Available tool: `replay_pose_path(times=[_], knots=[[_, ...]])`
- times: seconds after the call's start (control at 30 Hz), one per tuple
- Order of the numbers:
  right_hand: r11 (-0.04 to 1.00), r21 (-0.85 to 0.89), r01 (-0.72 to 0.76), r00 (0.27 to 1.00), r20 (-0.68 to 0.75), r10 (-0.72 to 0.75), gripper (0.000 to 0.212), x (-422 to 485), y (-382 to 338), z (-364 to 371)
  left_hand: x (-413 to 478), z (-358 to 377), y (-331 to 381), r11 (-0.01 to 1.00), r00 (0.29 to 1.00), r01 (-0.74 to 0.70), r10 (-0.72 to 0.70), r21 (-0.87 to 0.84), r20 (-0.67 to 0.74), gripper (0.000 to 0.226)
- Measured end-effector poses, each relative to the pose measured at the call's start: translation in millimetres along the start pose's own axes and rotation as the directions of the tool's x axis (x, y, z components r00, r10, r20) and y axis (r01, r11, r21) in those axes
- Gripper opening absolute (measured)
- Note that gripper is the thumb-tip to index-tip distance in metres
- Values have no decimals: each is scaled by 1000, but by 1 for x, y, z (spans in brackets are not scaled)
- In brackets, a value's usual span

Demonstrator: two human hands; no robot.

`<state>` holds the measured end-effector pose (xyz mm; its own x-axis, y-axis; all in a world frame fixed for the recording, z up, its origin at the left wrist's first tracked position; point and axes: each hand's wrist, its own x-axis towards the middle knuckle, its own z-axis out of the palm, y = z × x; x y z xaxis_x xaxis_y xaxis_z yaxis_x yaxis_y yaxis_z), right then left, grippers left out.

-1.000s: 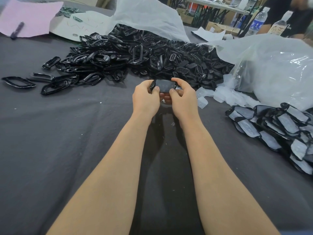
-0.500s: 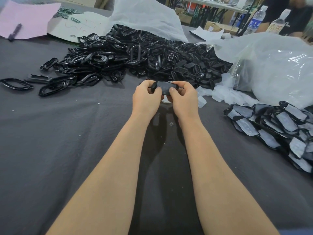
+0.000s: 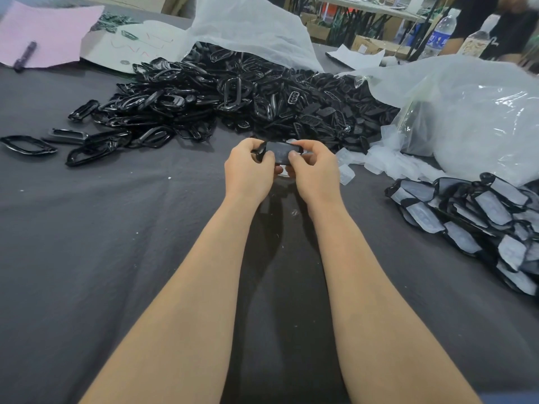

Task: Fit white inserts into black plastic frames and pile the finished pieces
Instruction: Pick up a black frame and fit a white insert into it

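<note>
Where the dark grey cloth-covered desk point(image 3: 87, 243) spreads before us, we see a broad heap of glossy black oval plastic frames point(image 3: 233, 97) along its far edge, partly under white sheeting point(image 3: 248, 27). Toward the far right corner sits a bulging clear plastic bag point(image 3: 466, 121), and by the right edge lies a pile of finished black frames filled with white inserts point(image 3: 481, 223). Loose translucent white inserts point(image 3: 388, 164) lie between bag and heap. Near the desk's middle, our left hand point(image 3: 248, 173) and right hand point(image 3: 315, 173) hold one black frame point(image 3: 280, 151) between them. Each grip is clamped on one end of it, thumbs on top.
</note>
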<state>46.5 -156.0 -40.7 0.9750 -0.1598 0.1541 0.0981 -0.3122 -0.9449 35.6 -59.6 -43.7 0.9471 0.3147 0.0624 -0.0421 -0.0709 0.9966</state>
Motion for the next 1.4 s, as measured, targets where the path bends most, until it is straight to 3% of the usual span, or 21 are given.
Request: replay_pose_path(times=[0.27,0.4,1.0,1.2,1.4], knots=[[1000,14,14,1000,-14,-13,16,0,0,0,0,1,1,998,1000,-2,4,64,-28,12],[999,35,0,1000,-14,0,13,0,-1,-1,-1,1,2,998,1000,-2,3,64,-25,20],[986,-138,93,996,23,-91,15,-3,-4,-1,1,1,-2,983,997,-53,63,176,-47,10],[991,-118,69,997,-7,-70,14,-1,-3,-2,-1,1,2,993,1000,-31,32,111,1,9],[999,-50,14,1000,-16,-15,18,-4,-7,-13,-4,3,2,963,993,-115,118,246,1,5]])
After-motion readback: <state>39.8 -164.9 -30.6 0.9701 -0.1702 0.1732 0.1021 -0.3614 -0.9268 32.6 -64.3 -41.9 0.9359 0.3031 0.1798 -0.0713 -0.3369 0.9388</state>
